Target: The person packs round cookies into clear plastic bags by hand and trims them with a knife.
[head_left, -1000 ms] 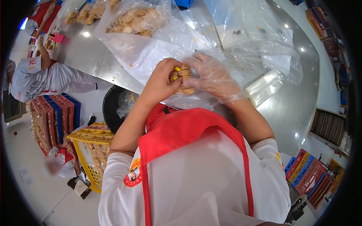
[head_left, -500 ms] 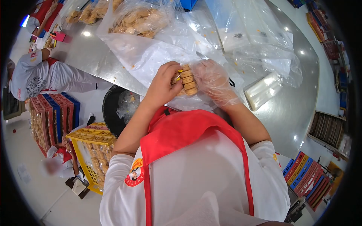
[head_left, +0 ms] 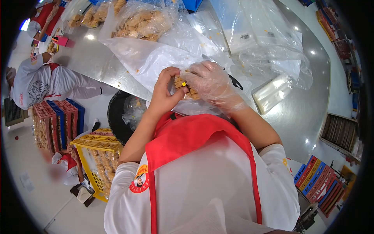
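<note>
Between my hands is a short row of stacked round biscuits (head_left: 193, 94), apparently in clear wrap, above a white plastic sheet (head_left: 152, 58). My bare left hand (head_left: 166, 86) grips the stack from the left, its thumb by a small yellow piece (head_left: 184, 84) on the pack. My right hand (head_left: 210, 82), in a clear plastic glove, curls over the far and right side of the stack, hiding part of it. A dark handle end (head_left: 235, 82) shows beyond the right wrist, and a blade-like strip (head_left: 206, 58) beyond the fingers.
A large clear bag of biscuits (head_left: 140, 25) lies at the table's far side. Clear bags (head_left: 272, 93) are piled at right. A black bin (head_left: 115, 113) and yellow crate (head_left: 91, 175) of packs stand left. Co-workers (head_left: 50, 84) are at left.
My right hand has moved left and over the stack, covering more of it. The yellow piece now shows more plainly beside my left thumb.
</note>
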Demonstrator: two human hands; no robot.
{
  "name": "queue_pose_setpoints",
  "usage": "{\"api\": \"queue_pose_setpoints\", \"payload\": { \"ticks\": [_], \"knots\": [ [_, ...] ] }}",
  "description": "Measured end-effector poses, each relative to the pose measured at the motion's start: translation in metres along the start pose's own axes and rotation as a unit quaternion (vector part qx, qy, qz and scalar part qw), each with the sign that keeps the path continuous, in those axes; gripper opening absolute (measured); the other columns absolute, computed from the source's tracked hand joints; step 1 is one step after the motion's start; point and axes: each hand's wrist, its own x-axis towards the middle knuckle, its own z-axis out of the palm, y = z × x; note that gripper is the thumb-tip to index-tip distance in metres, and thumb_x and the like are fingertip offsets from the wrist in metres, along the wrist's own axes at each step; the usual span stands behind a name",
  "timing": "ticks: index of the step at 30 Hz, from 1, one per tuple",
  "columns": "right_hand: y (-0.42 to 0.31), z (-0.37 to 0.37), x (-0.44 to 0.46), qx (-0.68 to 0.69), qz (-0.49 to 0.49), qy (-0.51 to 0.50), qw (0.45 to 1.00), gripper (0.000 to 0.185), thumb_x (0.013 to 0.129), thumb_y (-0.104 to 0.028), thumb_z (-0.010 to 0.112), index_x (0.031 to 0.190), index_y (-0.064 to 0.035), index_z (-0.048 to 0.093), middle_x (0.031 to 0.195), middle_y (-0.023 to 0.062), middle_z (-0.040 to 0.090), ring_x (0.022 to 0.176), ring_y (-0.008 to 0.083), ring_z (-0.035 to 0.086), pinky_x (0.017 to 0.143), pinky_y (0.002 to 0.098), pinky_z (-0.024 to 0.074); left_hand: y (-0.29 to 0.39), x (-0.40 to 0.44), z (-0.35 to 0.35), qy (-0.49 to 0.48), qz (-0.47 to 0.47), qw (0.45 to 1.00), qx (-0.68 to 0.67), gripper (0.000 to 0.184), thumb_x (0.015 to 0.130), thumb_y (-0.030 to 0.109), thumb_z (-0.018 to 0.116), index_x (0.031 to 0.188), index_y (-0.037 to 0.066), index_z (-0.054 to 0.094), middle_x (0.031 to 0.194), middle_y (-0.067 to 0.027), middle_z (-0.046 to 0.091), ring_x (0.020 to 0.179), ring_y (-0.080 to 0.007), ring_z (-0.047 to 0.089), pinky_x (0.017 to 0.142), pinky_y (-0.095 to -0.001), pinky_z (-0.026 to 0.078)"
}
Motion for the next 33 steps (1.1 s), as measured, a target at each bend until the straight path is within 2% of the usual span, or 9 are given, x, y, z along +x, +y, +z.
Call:
{"api": "queue_pose_setpoints", "payload": {
  "ticks": [5, 8, 11, 14, 20, 23, 29, 32, 33],
  "knots": [
    [-0.006, -0.005, 0.014, 0.038, -0.046, -0.054, 0.997, 0.031, 0.070, -0.022, 0.074, 0.099, -0.0148, 0.071, 0.099, 0.0006, 0.066, 0.094, 0.0222, 0.061, 0.082, 0.0358, 0.0506, 0.003, -0.007, 0.009, 0.001, -0.058, 0.997, -0.049, 0.078, 0.072, 0.008, 0.079, 0.141, 0.000, 0.043, 0.133, -0.0188, 0.053, 0.126, -0.0297, 0.053, 0.109, -0.0376, 0.041],
    [-0.006, 0.003, 0.018, 0.042, -0.087, -0.062, 0.993, 0.037, 0.067, -0.017, 0.073, 0.104, -0.0118, 0.071, 0.100, 0.0004, 0.066, 0.094, 0.0224, 0.061, 0.082, 0.0374, 0.0512, 0.003, -0.008, 0.010, -0.021, -0.099, 0.991, -0.083, 0.081, 0.073, 0.008, 0.078, 0.144, -0.001, 0.040, 0.136, -0.0208, 0.052, 0.129, -0.0306, 0.051, 0.109, -0.0379, 0.040],
    [-0.004, 0.011, 0.021, 0.048, -0.133, -0.041, 0.989, 0.021, 0.067, -0.019, 0.073, 0.087, -0.0138, 0.067, 0.091, 0.0006, 0.063, 0.092, 0.0213, 0.060, 0.079, 0.0357, 0.0493, 0.008, -0.007, 0.012, -0.007, -0.099, 0.991, -0.086, 0.081, 0.074, 0.005, 0.075, 0.146, -0.001, 0.038, 0.137, -0.0215, 0.051, 0.131, -0.0318, 0.051, 0.109, -0.0379, 0.041],
    [-0.002, 0.017, 0.021, 0.070, -0.132, -0.053, 0.987, 0.017, 0.069, -0.018, 0.071, 0.085, -0.0133, 0.067, 0.091, 0.0013, 0.063, 0.092, 0.0217, 0.060, 0.078, 0.0359, 0.0490, 0.005, -0.008, 0.011, -0.008, -0.089, 0.994, -0.057, 0.080, 0.074, 0.004, 0.074, 0.146, -0.001, 0.038, 0.138, -0.0225, 0.051, 0.130, -0.0332, 0.051, 0.108, -0.0383, 0.042],
    [-0.009, 0.016, 0.026, 0.110, -0.070, -0.088, 0.988, 0.014, 0.071, -0.015, 0.069, 0.083, -0.0099, 0.066, 0.089, 0.0056, 0.064, 0.090, 0.0258, 0.060, 0.077, 0.0380, 0.0506, 0.001, -0.008, 0.014, -0.018, -0.092, 0.993, -0.067, 0.081, 0.074, 0.007, 0.077, 0.145, 0.001, 0.038, 0.138, -0.0215, 0.049, 0.129, -0.0354, 0.051, 0.106, -0.0399, 0.043],
    [-0.012, 0.025, 0.024, 0.133, -0.044, -0.045, 0.989, 0.013, 0.072, -0.014, 0.068, 0.083, -0.0085, 0.066, 0.088, 0.0074, 0.064, 0.088, 0.0271, 0.060, 0.076, 0.0389, 0.0512, 0.000, -0.007, 0.014, -0.027, -0.098, 0.993, -0.066, 0.085, 0.072, 0.004, 0.078, 0.147, 0.002, 0.036, 0.136, -0.0124, 0.050, 0.130, -0.0236, 0.049, 0.109, -0.0366, 0.040],
    [-0.013, 0.027, 0.024, 0.124, 0.022, -0.038, 0.991, 0.011, 0.075, -0.016, 0.065, 0.083, -0.0084, 0.067, 0.089, 0.0075, 0.065, 0.091, 0.0276, 0.060, 0.079, 0.0388, 0.0503, -0.003, -0.008, 0.014, -0.033, -0.080, 0.996, -0.021, 0.084, 0.072, 0.006, 0.080, 0.145, 0.002, 0.038, 0.135, -0.0137, 0.051, 0.129, -0.0235, 0.050, 0.108, -0.0363, 0.041],
    [-0.011, 0.018, 0.027, 0.105, 0.027, -0.075, 0.991, 0.012, 0.077, -0.015, 0.064, 0.086, -0.0083, 0.067, 0.093, 0.0071, 0.065, 0.094, 0.0282, 0.060, 0.083, 0.0402, 0.0491, -0.002, -0.007, 0.013, -0.025, -0.063, 0.998, -0.005, 0.082, 0.072, 0.007, 0.080, 0.143, 0.001, 0.039, 0.133, -0.0146, 0.052, 0.127, -0.0239, 0.051, 0.108, -0.0358, 0.041],
    [-0.012, 0.014, 0.027, 0.087, 0.026, -0.065, 0.994, 0.013, 0.076, -0.010, 0.065, 0.089, -0.0077, 0.067, 0.094, 0.0082, 0.066, 0.095, 0.0293, 0.060, 0.083, 0.0407, 0.0495, 0.001, -0.007, 0.012, -0.027, -0.070, 0.997, -0.004, 0.081, 0.073, 0.007, 0.080, 0.143, 0.001, 0.040, 0.133, -0.0147, 0.052, 0.127, -0.0237, 0.051, 0.108, -0.0355, 0.041]
  ]
}}
